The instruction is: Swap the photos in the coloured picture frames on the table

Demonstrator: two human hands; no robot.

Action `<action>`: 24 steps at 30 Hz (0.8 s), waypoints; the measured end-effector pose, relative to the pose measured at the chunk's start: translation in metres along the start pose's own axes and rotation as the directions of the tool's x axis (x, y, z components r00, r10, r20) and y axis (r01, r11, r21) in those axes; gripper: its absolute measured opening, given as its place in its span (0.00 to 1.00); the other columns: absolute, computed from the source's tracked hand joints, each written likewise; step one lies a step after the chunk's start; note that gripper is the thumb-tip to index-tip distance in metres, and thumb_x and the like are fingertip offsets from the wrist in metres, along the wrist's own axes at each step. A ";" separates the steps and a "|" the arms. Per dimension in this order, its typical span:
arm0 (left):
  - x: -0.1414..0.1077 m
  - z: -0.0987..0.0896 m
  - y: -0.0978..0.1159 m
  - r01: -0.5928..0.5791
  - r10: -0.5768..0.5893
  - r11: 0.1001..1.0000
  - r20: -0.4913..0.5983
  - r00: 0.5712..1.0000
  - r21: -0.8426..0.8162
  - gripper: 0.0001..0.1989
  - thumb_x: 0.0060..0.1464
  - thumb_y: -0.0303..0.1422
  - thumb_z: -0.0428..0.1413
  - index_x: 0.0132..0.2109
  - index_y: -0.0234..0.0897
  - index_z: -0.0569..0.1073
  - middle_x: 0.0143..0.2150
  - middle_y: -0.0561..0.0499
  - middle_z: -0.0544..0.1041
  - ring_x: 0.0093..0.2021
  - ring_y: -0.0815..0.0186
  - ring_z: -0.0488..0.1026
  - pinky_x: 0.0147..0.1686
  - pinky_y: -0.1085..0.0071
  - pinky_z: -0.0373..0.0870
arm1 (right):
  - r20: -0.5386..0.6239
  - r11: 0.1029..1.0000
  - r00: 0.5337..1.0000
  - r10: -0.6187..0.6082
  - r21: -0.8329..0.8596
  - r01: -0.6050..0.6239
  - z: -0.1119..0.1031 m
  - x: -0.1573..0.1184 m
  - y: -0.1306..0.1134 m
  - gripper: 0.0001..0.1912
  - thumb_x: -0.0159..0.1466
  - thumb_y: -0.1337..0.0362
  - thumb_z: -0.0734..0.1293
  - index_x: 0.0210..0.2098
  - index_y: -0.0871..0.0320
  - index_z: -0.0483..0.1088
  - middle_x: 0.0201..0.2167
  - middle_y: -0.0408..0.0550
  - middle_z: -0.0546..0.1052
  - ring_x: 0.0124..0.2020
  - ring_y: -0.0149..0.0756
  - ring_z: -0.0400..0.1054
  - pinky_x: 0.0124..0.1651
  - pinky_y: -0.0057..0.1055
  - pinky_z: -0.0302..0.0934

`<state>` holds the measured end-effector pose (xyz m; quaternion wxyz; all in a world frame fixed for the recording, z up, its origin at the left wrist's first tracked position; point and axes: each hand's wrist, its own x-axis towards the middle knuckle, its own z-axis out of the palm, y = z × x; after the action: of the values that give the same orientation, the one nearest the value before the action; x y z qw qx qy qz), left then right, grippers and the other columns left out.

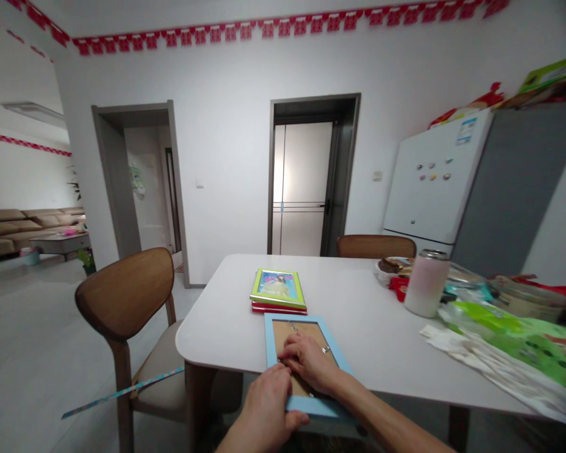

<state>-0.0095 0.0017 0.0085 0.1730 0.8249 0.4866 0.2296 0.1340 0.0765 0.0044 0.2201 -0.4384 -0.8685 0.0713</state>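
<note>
A light-blue picture frame (270, 343) lies back side up at the table's near edge, its lower end sticking out past the edge. Its brown backing board (311, 331) shows metal clips, one at the top (292, 326) and one on the right (326, 350). My left hand (270, 402) grips the frame's lower left side, thumb near the bottom bar. Over the backing, my right hand (307, 362) has its fingers bent and pressed together at the left inner edge, beside my left fingers. What those fingertips pinch is hidden.
Beyond the blue frame, a green picture frame (277, 287) rests on red ones (279, 308). A pink-white bottle (427, 283), green packaging (523, 340) and white cloth-like material (481, 362) cover the right of the white table (236, 333). A wooden chair (127, 292) stands at left.
</note>
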 end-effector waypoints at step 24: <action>0.003 -0.007 -0.004 0.025 -0.025 1.000 0.009 1.000 0.013 0.18 0.40 0.36 0.57 0.42 0.40 0.65 0.41 0.51 0.69 0.42 0.63 0.65 0.45 0.68 0.58 | -0.004 0.974 0.993 -0.121 0.193 0.120 -0.036 -0.071 -0.008 0.15 0.53 0.66 0.58 0.38 0.52 0.70 0.42 0.49 0.69 0.45 0.39 0.59 0.50 0.39 0.51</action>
<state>-0.0147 0.0066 0.0134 0.1726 0.8209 0.4976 0.2207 0.1812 0.0128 0.0167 0.2622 -0.3613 -0.8833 0.1432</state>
